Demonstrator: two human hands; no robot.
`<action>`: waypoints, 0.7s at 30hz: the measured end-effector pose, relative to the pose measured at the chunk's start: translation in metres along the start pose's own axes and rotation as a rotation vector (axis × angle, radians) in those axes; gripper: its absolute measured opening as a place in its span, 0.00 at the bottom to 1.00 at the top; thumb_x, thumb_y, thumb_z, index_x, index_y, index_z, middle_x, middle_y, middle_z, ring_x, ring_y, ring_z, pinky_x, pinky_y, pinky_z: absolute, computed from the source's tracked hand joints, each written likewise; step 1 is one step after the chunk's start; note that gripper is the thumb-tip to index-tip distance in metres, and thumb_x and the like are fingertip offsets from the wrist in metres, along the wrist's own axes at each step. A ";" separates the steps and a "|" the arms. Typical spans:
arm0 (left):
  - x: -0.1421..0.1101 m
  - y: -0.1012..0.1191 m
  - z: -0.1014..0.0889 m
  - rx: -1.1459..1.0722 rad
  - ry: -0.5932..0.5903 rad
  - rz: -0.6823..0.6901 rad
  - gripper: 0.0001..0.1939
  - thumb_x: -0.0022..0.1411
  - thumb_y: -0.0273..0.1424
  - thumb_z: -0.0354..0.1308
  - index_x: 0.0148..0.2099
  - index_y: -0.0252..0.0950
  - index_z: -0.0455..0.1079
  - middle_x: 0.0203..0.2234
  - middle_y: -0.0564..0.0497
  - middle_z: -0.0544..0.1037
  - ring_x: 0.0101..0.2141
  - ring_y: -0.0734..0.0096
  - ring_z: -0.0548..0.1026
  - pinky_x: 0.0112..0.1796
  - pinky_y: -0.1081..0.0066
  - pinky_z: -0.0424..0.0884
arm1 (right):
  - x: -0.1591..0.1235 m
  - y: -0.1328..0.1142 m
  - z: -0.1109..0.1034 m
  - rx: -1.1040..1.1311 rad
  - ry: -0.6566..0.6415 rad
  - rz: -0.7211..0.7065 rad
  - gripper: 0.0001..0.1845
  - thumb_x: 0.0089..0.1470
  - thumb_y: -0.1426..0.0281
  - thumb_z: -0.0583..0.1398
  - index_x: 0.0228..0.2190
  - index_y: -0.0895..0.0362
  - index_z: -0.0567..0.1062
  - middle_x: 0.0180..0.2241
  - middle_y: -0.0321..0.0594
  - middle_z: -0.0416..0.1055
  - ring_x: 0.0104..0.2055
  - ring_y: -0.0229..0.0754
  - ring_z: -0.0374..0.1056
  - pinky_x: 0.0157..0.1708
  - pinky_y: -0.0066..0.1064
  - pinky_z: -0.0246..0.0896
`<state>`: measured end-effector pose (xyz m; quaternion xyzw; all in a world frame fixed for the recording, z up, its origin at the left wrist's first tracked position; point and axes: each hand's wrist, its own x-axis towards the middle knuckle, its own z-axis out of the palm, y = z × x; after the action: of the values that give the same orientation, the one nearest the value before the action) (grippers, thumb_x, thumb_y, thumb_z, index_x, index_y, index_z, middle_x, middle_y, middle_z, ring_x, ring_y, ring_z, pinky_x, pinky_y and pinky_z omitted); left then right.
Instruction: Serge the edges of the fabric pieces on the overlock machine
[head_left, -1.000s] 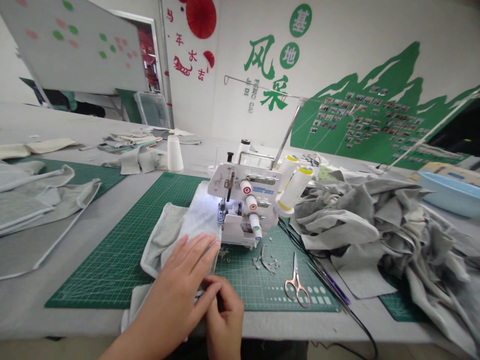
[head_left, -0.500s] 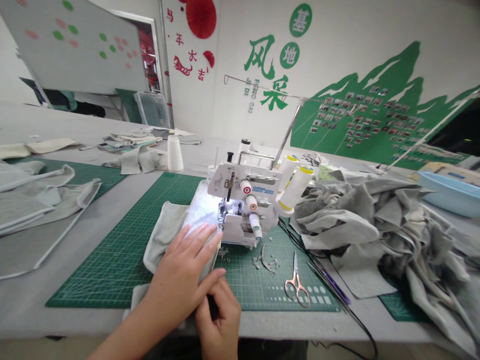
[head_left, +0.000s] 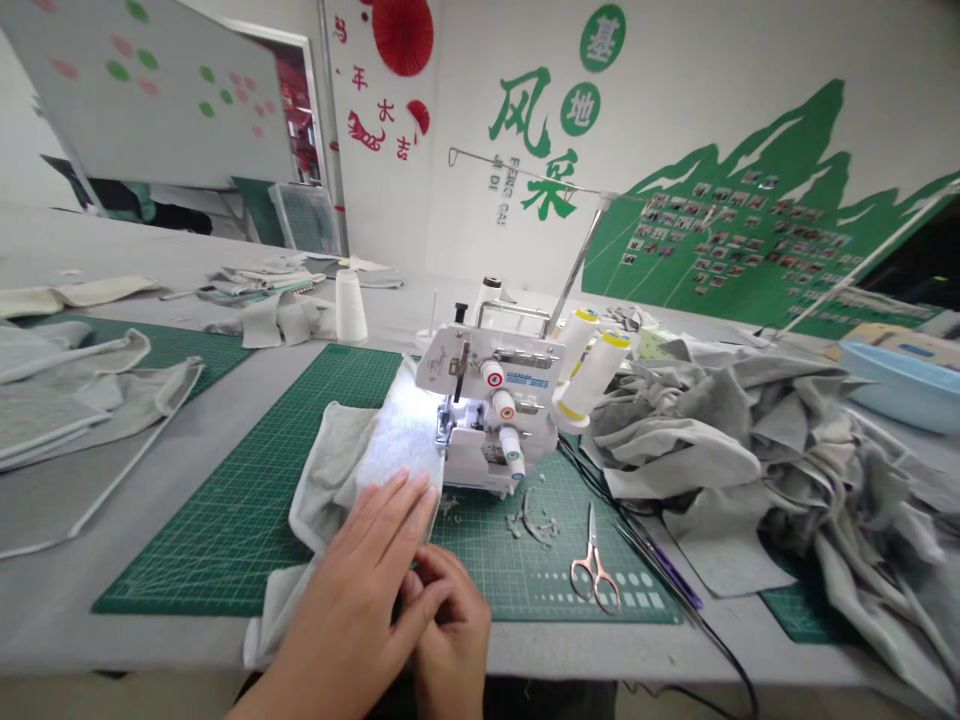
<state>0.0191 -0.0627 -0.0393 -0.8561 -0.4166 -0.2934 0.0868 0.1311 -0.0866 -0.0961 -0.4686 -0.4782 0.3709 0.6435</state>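
A single camera, worn on the head, looked forward and down from above the near edge of the table (head_left: 555,648), an edge that crossed the bottom of the frame. It sat closest to the left hand (head_left: 375,560) and right hand (head_left: 452,625) at bottom centre, with the sewing machine (head_left: 487,400) a little farther off in mid-frame. The wide view reached on to the wall (head_left: 469,90) across the top and a whiteboard (head_left: 172,120) at upper left.

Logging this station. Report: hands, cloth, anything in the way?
Left hand flat on grey cloth; right hand curled alongside, grip hidden. Cloth edge at sewing machine. Scissors on cutting mat, apart from cloth.
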 end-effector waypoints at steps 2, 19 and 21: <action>0.003 0.000 0.003 -0.006 0.004 -0.011 0.34 0.67 0.38 0.55 0.71 0.34 0.52 0.66 0.41 0.64 0.65 0.51 0.62 0.63 0.50 0.60 | 0.003 0.001 0.004 0.056 0.045 0.133 0.09 0.56 0.64 0.63 0.28 0.56 0.80 0.27 0.40 0.76 0.28 0.42 0.71 0.30 0.30 0.68; 0.022 -0.008 0.002 0.018 0.003 0.000 0.29 0.66 0.38 0.56 0.66 0.34 0.61 0.63 0.41 0.67 0.62 0.51 0.65 0.62 0.49 0.59 | 0.010 -0.005 0.009 0.059 -0.029 0.308 0.12 0.49 0.66 0.60 0.20 0.55 0.66 0.19 0.32 0.64 0.22 0.36 0.57 0.20 0.26 0.54; 0.025 -0.012 0.002 0.017 0.000 -0.003 0.29 0.66 0.40 0.57 0.66 0.36 0.63 0.63 0.42 0.68 0.62 0.50 0.65 0.62 0.48 0.60 | 0.006 -0.006 0.007 0.160 -0.051 0.396 0.13 0.50 0.63 0.61 0.21 0.54 0.65 0.15 0.27 0.59 0.17 0.34 0.54 0.15 0.23 0.49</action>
<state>0.0228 -0.0372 -0.0279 -0.8547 -0.4203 -0.2901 0.0936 0.1264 -0.0810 -0.0878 -0.4912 -0.3621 0.5387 0.5809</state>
